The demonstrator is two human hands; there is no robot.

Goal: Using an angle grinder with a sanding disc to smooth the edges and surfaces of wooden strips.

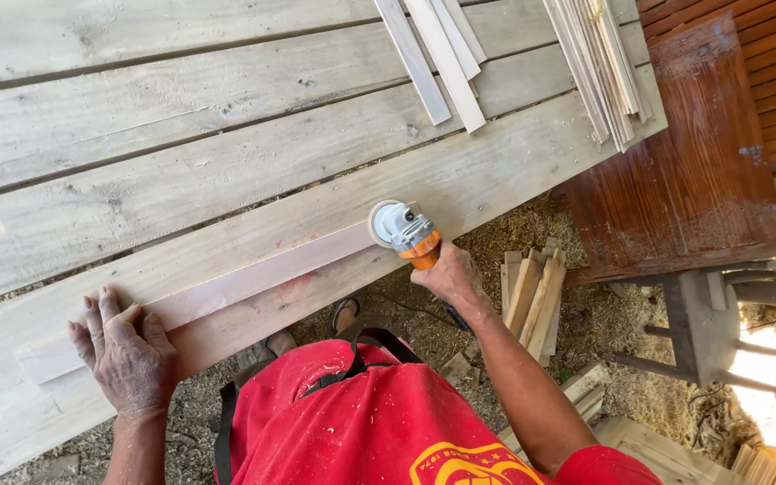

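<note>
A long thin wooden strip (226,283) lies along the front plank of the plank workbench (181,180). My left hand (127,355) presses flat on the strip's left part, fingers spread. My right hand (446,274) grips an angle grinder (403,229) with a grey head and orange body. Its round disc rests on the strip's right end.
Several thin wooden slats (437,54) lie at the bench's far side, with a bigger bundle (599,63) near the right corner. A reddish-brown wooden panel (684,162) stands to the right. Offcuts (532,292) and sawdust cover the ground. A wooden stool (720,323) sits at the right.
</note>
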